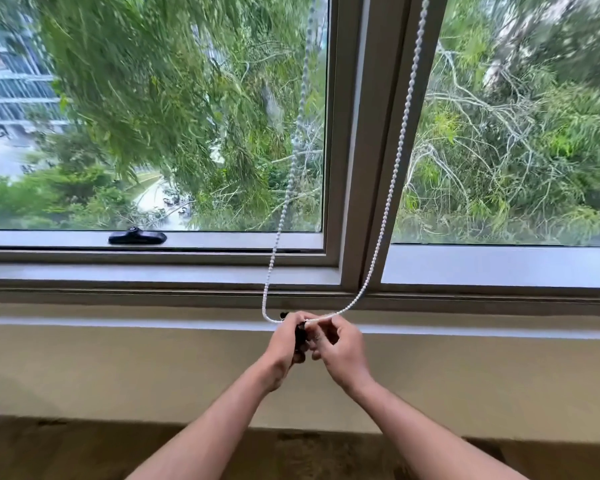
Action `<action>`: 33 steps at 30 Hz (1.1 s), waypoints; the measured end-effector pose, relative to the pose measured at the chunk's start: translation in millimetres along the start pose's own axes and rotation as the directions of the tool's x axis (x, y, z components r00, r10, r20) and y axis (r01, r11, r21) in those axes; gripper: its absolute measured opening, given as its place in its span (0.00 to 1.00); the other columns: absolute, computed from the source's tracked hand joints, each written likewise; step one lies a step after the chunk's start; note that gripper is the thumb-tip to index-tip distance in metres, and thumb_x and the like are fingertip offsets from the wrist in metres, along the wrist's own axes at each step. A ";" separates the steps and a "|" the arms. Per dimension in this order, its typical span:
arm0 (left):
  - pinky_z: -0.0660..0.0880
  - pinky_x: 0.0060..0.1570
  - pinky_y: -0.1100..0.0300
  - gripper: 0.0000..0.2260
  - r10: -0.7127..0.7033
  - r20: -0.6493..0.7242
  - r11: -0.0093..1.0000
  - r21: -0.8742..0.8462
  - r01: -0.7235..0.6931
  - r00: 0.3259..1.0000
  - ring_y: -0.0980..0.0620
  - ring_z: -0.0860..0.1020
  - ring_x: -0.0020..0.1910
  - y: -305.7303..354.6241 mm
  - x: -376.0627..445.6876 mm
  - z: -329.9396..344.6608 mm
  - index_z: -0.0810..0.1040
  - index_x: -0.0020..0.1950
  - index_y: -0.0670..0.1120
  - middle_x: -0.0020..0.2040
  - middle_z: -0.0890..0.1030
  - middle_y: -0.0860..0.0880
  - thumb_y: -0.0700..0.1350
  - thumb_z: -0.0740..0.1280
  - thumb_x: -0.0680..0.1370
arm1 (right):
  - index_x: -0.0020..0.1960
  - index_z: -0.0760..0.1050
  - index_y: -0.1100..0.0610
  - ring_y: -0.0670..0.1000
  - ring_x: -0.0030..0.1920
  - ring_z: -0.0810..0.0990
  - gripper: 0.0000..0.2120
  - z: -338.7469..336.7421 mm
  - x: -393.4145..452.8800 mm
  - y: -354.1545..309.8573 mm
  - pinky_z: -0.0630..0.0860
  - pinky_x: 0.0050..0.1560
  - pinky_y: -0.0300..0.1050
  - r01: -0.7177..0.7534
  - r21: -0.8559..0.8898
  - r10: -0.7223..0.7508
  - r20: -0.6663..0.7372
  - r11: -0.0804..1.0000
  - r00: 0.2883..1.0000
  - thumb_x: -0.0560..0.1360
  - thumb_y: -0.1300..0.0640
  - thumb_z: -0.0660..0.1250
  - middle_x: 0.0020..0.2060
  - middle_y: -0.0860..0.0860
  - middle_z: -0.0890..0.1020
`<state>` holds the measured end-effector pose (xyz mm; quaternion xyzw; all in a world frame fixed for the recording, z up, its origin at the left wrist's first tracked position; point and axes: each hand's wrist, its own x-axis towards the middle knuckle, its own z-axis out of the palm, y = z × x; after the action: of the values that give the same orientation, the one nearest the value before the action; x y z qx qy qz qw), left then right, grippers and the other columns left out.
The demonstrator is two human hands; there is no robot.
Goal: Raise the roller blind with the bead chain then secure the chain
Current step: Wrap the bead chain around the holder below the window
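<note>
A white bead chain (394,181) hangs in a long loop from above, both strands crossing the window and its grey centre post. The bottom of the loop runs into my two hands just below the sill. My left hand (286,344) is closed around a small black chain holder (300,336) fixed to the wall, which is mostly hidden by my fingers. My right hand (338,344) pinches the chain right beside that holder. The roller blind itself is out of view above the frame.
A grey window frame and sill (153,271) span the view, with a black window latch (137,236) on the left pane's lower rail. Below is a beige wall (118,368) and a strip of floor. Trees show through the glass.
</note>
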<state>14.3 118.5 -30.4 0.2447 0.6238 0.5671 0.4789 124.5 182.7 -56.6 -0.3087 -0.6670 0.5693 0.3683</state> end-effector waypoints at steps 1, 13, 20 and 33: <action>0.57 0.30 0.58 0.15 0.008 0.018 1.000 -0.002 -0.008 1.000 0.53 0.67 0.29 0.9 -0.2 -0.7 0.81 0.45 0.50 0.33 0.75 0.47 0.53 0.56 0.72 | 0.45 0.82 0.53 0.51 0.30 0.80 0.11 0.5 -0.5 -1.6 0.80 0.32 0.50 -0.012 0.045 0.013 -0.008 0.999 1.000 0.77 0.45 0.71 0.30 0.52 0.83; 0.54 0.30 0.59 0.18 0.013 0.037 1.000 -0.027 -0.012 0.999 0.53 0.63 0.31 -0.4 10.2 -8.0 0.79 0.50 0.50 0.34 0.74 0.49 0.51 0.50 0.77 | 0.46 0.80 0.59 0.51 0.30 0.76 0.12 6.2 13.7 -4.6 0.77 0.33 0.46 -0.088 0.122 0.093 -0.035 0.989 0.995 0.85 0.59 0.62 0.29 0.53 0.78; 0.55 0.28 0.61 0.19 0.023 0.004 0.999 -0.046 -0.023 1.000 0.54 0.63 0.29 0.3 11.5 -8.3 0.80 0.48 0.50 0.33 0.75 0.50 0.51 0.50 0.80 | 0.43 0.78 0.62 0.52 0.30 0.75 0.11 6.8 21.7 -3.2 0.79 0.32 0.45 -0.112 0.132 0.117 -0.036 0.985 0.992 0.83 0.61 0.64 0.28 0.53 0.76; 0.48 0.31 0.57 0.16 0.135 0.017 0.980 -0.148 -0.131 0.991 0.52 0.63 0.27 8.8 10.2 -0.4 0.77 0.57 0.50 0.34 0.72 0.47 0.49 0.50 0.82 | 0.42 0.76 0.59 0.48 0.26 0.69 0.09 7.3 32.1 -11.8 0.67 0.28 0.42 -0.242 0.247 0.256 -0.026 0.938 0.966 0.82 0.63 0.65 0.25 0.50 0.75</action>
<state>7.5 129.1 -25.4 0.2574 0.5564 0.6387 0.4650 101.1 203.6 -41.0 -0.3599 -0.5371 0.6792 0.3473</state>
